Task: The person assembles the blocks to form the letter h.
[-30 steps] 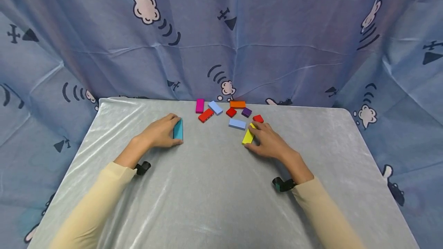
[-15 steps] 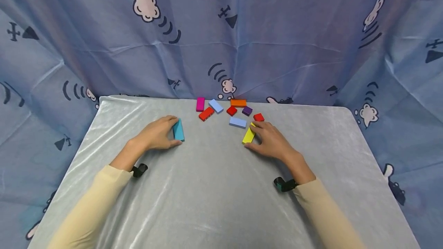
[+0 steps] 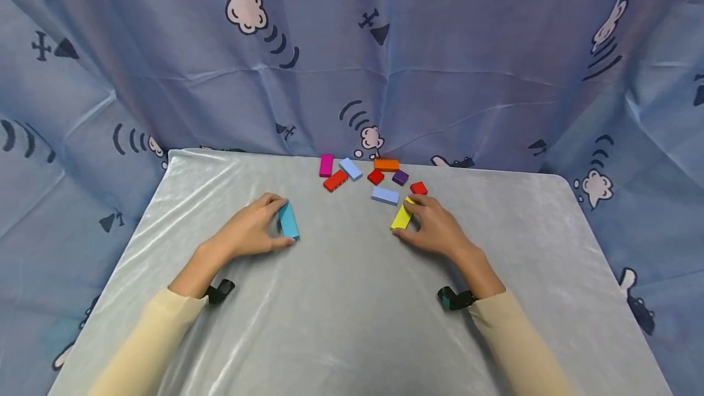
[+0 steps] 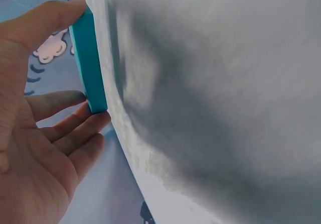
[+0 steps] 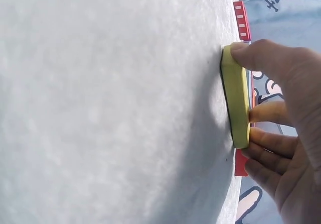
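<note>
Gripping a turquoise block (image 3: pixel 288 220) centre-left of the head frame, the left hand (image 3: pixel 249 228) faces the right hand (image 3: pixel 437 227), which pinches a yellow block (image 3: pixel 402 216) centre-right.

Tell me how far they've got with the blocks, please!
Done: nothing looks finished; I see no blocks stacked.
In hand: the left hand pinches the turquoise block, which looks lifted off the cloth, and the right hand holds the yellow block.
To go: probably the eight other blocks, like the magenta block and orange block, lying scattered toward the far edge, held by neither hand.
</note>
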Motion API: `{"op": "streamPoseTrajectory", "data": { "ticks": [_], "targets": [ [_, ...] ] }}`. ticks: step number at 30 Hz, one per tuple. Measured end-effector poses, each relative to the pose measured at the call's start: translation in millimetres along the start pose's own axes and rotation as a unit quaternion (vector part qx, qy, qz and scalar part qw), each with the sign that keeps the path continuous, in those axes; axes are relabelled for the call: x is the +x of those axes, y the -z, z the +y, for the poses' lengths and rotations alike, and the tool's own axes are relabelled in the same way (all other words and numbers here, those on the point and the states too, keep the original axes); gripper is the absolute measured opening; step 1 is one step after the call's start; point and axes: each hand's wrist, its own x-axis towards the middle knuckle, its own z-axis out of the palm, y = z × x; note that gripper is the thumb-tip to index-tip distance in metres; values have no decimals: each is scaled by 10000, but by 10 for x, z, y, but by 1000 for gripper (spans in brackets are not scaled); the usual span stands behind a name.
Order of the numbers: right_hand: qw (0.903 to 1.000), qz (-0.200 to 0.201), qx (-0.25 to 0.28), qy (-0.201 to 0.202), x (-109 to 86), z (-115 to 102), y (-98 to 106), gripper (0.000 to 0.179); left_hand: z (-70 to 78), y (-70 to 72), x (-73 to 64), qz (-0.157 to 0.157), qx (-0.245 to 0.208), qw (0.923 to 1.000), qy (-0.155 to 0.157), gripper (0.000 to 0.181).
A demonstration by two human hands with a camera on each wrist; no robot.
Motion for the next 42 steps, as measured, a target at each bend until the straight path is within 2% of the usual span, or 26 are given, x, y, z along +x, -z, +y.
{"op": "streamPoseTrajectory", "data": {
  "ticks": [6, 13, 20, 25, 35, 42],
  "targets": [
    [9996, 252, 145, 55, -30, 27, -25, 75, 161, -50, -166, 51, -16, 9998, -184, 93],
    [9981, 508, 290, 175, -46, -60, -33, 73, 389, -150, -347, 66, -28, 9981, -614, 91],
    [9984, 333, 418, 205, -64, -229, -42, 74, 605, -282, -505, 2, 239, 9931, -1151, 84],
    [9979, 283, 497, 313, -99, -334, -55, 75, 734, -391, -574, -163, 395, 9891, -1406, 85],
    [9970, 94, 580, 508, -133, -570, -100, 73, 890, -565, -642, -409, 774, 9777, -1909, 83],
    [9944, 31, 668, 816, -117, -709, -188, 75, 920, -598, -712, -423, 802, 9751, -2024, 81]
  ]
}}
